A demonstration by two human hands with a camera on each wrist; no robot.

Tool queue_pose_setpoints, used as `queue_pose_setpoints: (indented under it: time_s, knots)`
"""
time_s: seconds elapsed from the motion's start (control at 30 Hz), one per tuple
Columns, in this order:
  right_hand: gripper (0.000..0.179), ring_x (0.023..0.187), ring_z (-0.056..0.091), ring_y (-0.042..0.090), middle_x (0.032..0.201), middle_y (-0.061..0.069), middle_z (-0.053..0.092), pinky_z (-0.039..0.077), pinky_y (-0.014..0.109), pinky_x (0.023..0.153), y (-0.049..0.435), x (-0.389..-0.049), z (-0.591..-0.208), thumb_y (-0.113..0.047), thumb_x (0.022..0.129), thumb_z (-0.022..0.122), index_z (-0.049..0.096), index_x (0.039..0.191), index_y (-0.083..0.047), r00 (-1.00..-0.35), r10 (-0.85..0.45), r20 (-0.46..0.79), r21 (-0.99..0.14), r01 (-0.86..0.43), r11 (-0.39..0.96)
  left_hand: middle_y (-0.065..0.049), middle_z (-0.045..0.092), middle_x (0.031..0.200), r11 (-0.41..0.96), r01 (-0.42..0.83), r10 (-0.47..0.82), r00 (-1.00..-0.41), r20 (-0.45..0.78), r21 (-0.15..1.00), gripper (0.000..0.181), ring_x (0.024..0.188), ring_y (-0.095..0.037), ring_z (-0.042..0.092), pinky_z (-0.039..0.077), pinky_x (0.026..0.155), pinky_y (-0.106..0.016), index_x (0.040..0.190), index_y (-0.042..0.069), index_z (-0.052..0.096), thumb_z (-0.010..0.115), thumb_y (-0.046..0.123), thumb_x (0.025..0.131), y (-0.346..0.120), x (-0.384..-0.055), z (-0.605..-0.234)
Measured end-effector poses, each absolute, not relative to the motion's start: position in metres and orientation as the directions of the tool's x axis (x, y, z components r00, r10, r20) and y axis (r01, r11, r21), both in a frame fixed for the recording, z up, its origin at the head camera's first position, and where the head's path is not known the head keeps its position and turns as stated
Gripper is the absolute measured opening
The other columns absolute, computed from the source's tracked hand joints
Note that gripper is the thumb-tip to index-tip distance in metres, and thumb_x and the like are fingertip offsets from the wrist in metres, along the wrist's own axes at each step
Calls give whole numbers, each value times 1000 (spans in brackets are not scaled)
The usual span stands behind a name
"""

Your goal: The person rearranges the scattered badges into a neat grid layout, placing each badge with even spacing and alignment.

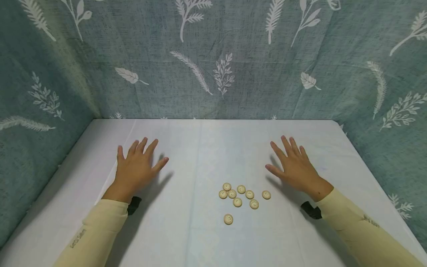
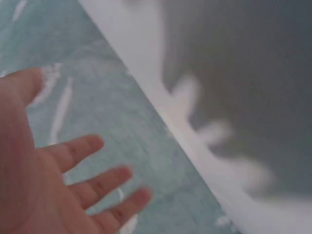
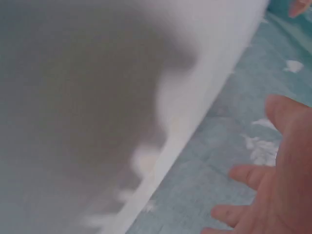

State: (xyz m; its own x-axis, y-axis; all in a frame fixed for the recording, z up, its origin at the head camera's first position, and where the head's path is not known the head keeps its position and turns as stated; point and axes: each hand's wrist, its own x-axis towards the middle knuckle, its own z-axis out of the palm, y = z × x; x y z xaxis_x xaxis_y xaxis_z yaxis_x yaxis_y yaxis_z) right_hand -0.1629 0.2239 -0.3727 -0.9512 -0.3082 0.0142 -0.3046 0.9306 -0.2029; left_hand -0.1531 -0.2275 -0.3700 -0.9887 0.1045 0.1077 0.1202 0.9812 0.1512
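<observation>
Several round, pale wooden buttons (image 1: pixel 232 194) lie on the white table, right of its middle. Most sit in a loose cluster; one button (image 1: pixel 228 219) lies nearer the front and another button (image 1: pixel 266 194) lies apart to the right. My left hand (image 1: pixel 135 168) hovers over the left side of the table, fingers spread, holding nothing. On the other side, my right hand (image 1: pixel 295 167) is spread in the same way above the table, up and right of the buttons, its palm bare. Both wrist views show straight, parted fingers and blurred hand shadows on the white surface.
A white cloth covers the table (image 1: pixel 166 230), its far edge running along a green-grey curtain (image 1: pixel 253 100) printed with white leaves. The curtain also rises at the left and right sides. Each wrist carries a black band (image 1: pixel 134 205) below a cream sleeve (image 1: pixel 96 230).
</observation>
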Motion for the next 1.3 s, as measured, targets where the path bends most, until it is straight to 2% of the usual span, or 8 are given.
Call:
queue_pose_setpoints:
  time_s: [0.07,0.13,0.23,0.33,0.53,0.77,0.97,1.3]
  knots:
    - [67,151,17,47,163,24,22,20,67,115,219,-160,-372,-48,99,55,39,153,-12,-941,-335,42,-268,-333,904,-20,54,143,963,205,176,-970,167,175,62,129,-42,52,31,106,-67,144,13,51,53,54,98,-218,-151,-371]
    - [55,144,33,44,154,22,38,31,64,111,214,-157,-372,-39,98,61,52,144,-10,-929,-362,73,-361,-363,859,-14,68,120,926,312,270,-941,203,214,44,107,-33,66,46,91,-58,129,11,63,65,40,96,-204,-148,-371]
    - [37,123,54,36,129,14,60,45,55,100,206,-152,-373,-26,95,68,65,127,-8,-913,-396,98,-483,-392,783,0,72,93,839,464,425,-885,192,285,26,83,-16,68,51,79,-45,111,12,72,73,30,91,-176,-141,-373]
    - [25,101,61,24,104,5,66,51,45,89,199,-148,-374,-17,91,73,70,113,-8,-895,-432,112,-534,-421,733,10,67,83,755,557,540,-828,152,346,20,74,-6,61,50,78,-37,103,16,73,76,30,89,-149,-133,-375]
    - [16,85,59,12,88,-8,62,52,32,79,194,-143,-378,-11,87,76,70,101,-11,-848,-519,110,-565,-483,669,13,64,81,659,637,663,-743,91,399,19,73,-3,56,47,81,-33,101,22,72,77,34,87,-113,-120,-379]
    - [14,83,57,8,89,-7,61,51,25,73,193,-135,-388,-9,85,77,69,94,-18,-753,-656,55,-631,-536,561,16,60,81,605,645,734,-679,-15,467,22,73,1,51,45,85,-31,103,26,71,79,36,85,-101,-106,-389]
    - [17,84,53,9,91,-7,59,48,23,74,188,-134,-393,-13,84,77,70,92,-25,-705,-709,-26,-645,-530,551,18,58,83,576,616,742,-670,-28,537,25,74,0,50,43,84,-28,102,28,70,81,37,83,-103,-104,-397]
    - [21,89,50,7,94,-11,56,46,25,80,193,-135,-394,-17,82,81,69,94,-29,-691,-716,-103,-602,-529,598,22,55,87,576,617,752,-657,-52,536,28,78,2,46,34,76,-27,105,38,68,81,43,81,-101,-104,-406]
